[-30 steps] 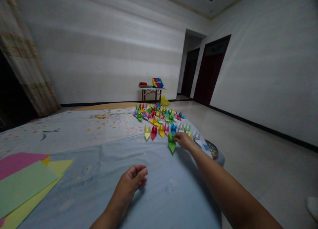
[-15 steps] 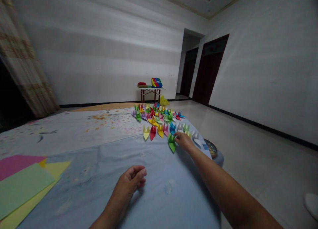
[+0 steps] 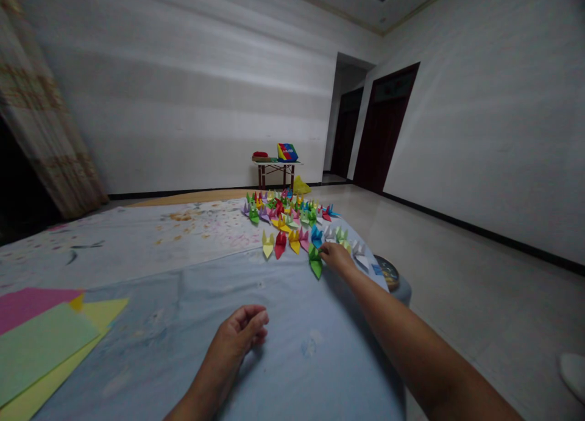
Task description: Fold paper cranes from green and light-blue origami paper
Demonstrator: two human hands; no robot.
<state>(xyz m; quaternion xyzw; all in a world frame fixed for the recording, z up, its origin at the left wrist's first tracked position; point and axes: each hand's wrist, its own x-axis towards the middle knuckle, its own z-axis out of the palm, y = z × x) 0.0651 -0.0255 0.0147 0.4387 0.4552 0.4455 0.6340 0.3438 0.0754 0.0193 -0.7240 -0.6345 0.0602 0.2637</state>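
My right hand (image 3: pixel 337 256) reaches across the table with its fingers pinched at the right side of a green paper crane (image 3: pixel 315 262). That crane stands on the blue cloth, in front of a row of cranes. In the row are a pale yellow crane (image 3: pixel 268 245), a red crane (image 3: pixel 280 245), an orange-yellow crane (image 3: pixel 295 242), a pink one, a blue crane (image 3: pixel 317 236) and several pale ones. My left hand (image 3: pixel 244 331) rests near the front of the table, fingers loosely curled, thumb towards them, with nothing visible between them.
Behind the row, many more colourful cranes (image 3: pixel 281 211) crowd the table. Coloured paper sheets (image 3: pixel 46 342) lie at the left. Beyond the table's right edge stands a stool with a round tin (image 3: pixel 386 273). A small table (image 3: pixel 276 164) with a colourful box (image 3: pixel 287 152) stands by the wall.
Almost nothing differs. The view has shifted very slightly, while my right hand stays at the green crane and my left hand keeps its place.
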